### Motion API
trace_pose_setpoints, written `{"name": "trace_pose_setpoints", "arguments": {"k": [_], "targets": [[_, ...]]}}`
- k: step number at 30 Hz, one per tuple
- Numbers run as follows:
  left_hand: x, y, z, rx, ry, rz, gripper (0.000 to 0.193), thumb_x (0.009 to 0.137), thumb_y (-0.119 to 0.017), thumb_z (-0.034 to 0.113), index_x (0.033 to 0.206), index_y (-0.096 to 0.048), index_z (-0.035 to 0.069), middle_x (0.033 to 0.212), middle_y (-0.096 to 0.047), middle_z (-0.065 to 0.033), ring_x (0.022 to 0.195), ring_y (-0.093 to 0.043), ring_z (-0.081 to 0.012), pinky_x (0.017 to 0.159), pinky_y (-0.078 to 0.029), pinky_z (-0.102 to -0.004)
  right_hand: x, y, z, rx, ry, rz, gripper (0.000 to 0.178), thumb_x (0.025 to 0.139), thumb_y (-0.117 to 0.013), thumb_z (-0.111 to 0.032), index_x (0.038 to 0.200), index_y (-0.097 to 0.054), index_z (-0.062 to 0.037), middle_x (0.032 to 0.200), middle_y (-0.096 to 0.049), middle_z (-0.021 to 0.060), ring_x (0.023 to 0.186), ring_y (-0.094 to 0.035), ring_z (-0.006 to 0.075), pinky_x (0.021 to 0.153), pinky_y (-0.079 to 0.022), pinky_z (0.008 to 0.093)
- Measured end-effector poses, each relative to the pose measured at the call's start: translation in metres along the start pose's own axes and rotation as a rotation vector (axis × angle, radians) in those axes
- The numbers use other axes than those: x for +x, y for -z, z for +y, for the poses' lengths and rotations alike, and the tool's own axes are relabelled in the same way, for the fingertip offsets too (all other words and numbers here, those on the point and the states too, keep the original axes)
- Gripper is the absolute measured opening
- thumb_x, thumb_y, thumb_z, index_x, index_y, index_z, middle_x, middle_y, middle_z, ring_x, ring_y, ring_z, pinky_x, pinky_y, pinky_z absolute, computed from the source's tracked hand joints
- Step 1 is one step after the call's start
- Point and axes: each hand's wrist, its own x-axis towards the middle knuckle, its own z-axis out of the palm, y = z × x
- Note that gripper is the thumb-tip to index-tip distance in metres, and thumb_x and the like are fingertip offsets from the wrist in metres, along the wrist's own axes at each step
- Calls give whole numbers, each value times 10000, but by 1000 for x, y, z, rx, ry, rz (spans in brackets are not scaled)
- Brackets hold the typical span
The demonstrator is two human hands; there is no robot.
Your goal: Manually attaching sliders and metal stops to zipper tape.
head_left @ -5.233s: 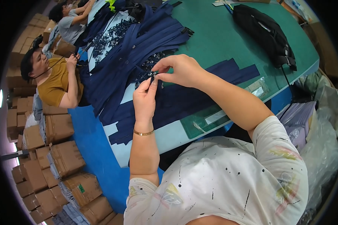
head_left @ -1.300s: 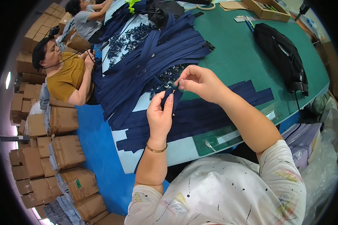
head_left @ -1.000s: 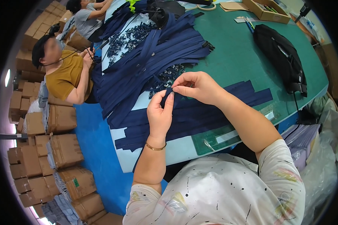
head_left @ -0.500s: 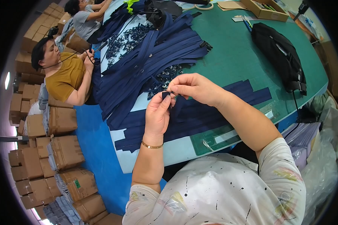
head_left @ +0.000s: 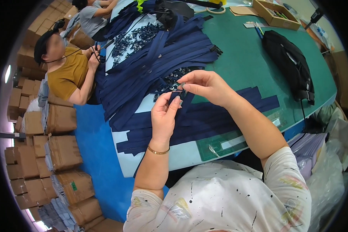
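Note:
Over the near part of the table, my left hand (head_left: 163, 118) pinches the end of a navy zipper tape (head_left: 186, 101) between thumb and fingers. Close beside it, my right hand (head_left: 205, 86) is closed in a pinch on a small greyish piece (head_left: 182, 86), which looks like a zipper slider. I cannot tell whether that piece touches the tape. Just beyond my hands lies a heap of small dark shiny parts (head_left: 167, 84), partly covered by a large spread of navy tapes (head_left: 137, 77). More navy tapes (head_left: 220, 116) lie in a flat row beneath my wrists.
A green cutting mat (head_left: 236, 58) covers much of the table. On it are a black bag (head_left: 290, 63), pens and a wooden box (head_left: 276, 13). At left a person in a mustard shirt (head_left: 67, 75) works by the table; stacked cartons (head_left: 62, 118) stand behind.
My hands have drawn slightly apart; the right has risen a little with the small greyish piece now showing at its fingertips. The whole view has shifted slightly.

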Motion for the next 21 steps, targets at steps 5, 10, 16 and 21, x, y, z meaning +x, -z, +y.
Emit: {"name": "trace_pose_setpoints", "arguments": {"k": [5, 10, 16, 21], "targets": [[0, 3, -2, -48, 50, -5, 144, 909, -577, 62, 1037, -596, -1, 878, -623, -33, 768, -561, -82, 708, -457, -215, -1, -3, 1, -34, -2, -68, 201, 889, -615, -85, 1077, -656, -29, 993, -666, 38, 874, -598, 78, 757, -483, 220], [0, 4, 0, -102, 70, -21, 120, 908, -581, 69, 1008, -591, 5, 874, -622, -37, 772, -564, -86, 702, -455, -218, -2, -4, -1, -118, -26, -84, 211, 885, -623, -96, 1085, -666, -43, 985, -671, 22, 840, -586, 57, 726, -472, 204], [-1, 4, -1, -163, 91, -25, 112, 900, -586, 56, 1003, -589, 12, 876, -620, -34, 783, -565, -92, 717, -452, -225, -2, -4, 1, -171, -4, -72, 214, 883, -622, -88, 1089, -668, -54, 948, -657, -2, 766, -553, 44, 657, -445, 189], [0, 6, -5, -213, 107, 3, 117, 889, -598, 46, 1001, -588, 13, 890, -609, -28, 796, -560, -100, 742, -445, -226, -1, -6, 0, -295, 192, -93, 223, 865, -632, -73, 1081, -681, -97, 956, -624, 21, 807, -558, 84, 640, -434, 207]]}}
